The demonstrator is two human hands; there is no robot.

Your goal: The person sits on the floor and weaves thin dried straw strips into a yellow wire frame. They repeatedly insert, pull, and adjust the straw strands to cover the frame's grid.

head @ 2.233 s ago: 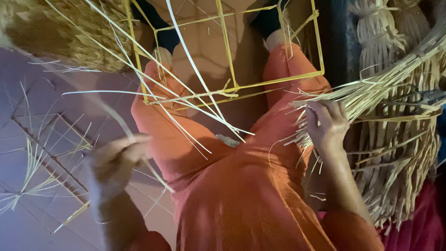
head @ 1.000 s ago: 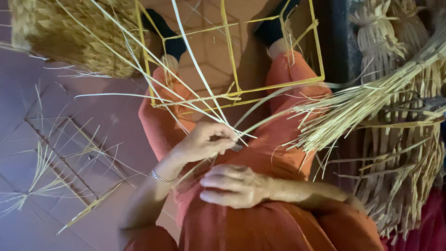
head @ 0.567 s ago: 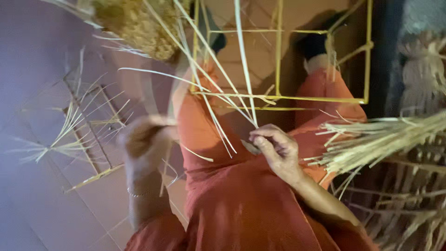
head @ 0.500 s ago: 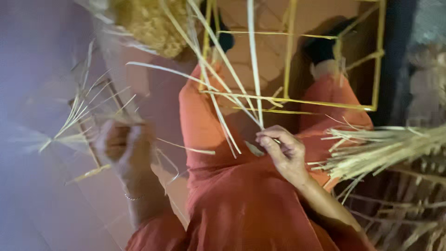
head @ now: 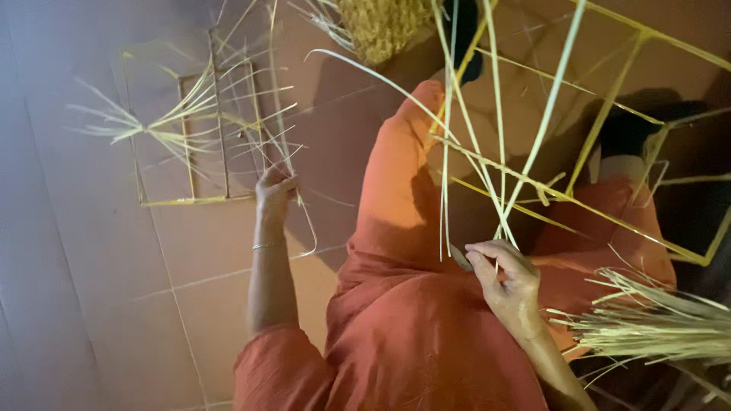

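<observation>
From the head camera I look down on my lap in orange cloth (head: 426, 335), seated on a tiled floor (head: 114, 304). My left hand (head: 274, 190) is stretched out to the side, fingers closed around a thin pale strand (head: 308, 228) that curves down from the fist in a loop; the hand sits at the corner of a small yellow wire frame (head: 198, 137) lying flat on the tiles, with loose reed strips fanned across it. My right hand (head: 506, 274) rests over my knee, fingers curled and pinching the lower ends of several long reed strips (head: 449, 175) that run upward through a larger yellow wire frame (head: 609, 114) standing over my legs. A bundle of dry reeds (head: 655, 327) lies just beside the right wrist. A woven straw piece (head: 381, 27) sits at the top edge
</observation>
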